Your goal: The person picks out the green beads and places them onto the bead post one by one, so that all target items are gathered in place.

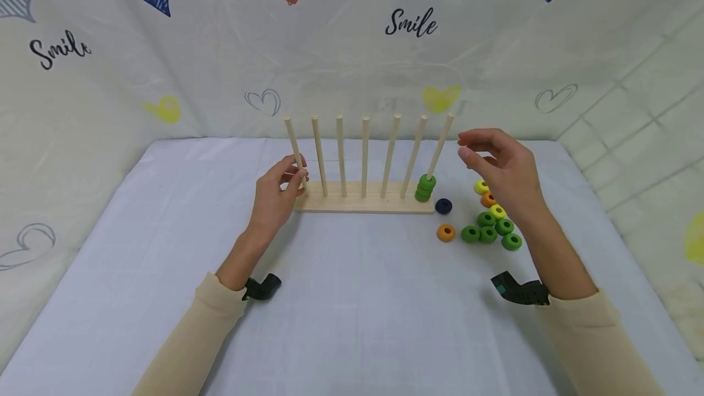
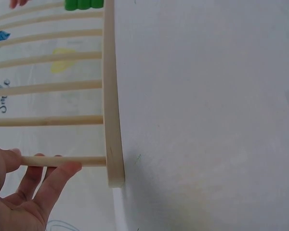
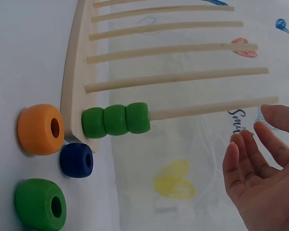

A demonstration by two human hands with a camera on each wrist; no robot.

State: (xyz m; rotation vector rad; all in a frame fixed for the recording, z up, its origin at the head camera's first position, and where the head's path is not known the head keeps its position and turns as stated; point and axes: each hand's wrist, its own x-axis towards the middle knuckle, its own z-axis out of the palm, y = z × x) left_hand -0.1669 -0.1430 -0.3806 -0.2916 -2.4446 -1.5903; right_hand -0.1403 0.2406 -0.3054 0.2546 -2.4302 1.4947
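Observation:
A wooden peg rack [image 1: 365,203] with a row of upright pegs stands on the table. My left hand [image 1: 277,191] holds the leftmost peg [image 2: 91,161] between thumb and fingers, as the left wrist view shows. Three green beads [image 3: 116,119] are stacked at the bottom of the rightmost peg [image 1: 440,146]. My right hand [image 1: 506,167] is in the air just right of that peg's top, fingers loosely bent with nothing between them. A dark blue bead [image 1: 443,206] and an orange bead [image 1: 446,233] lie by the rack's right end.
Below my right hand lies a loose group of beads: several green beads [image 1: 487,234], yellow beads [image 1: 497,212] and another orange bead [image 1: 488,200]. A white cloth [image 1: 352,298] covers the table. Behind hangs a white curtain [image 1: 335,47] printed with hearts and lettering.

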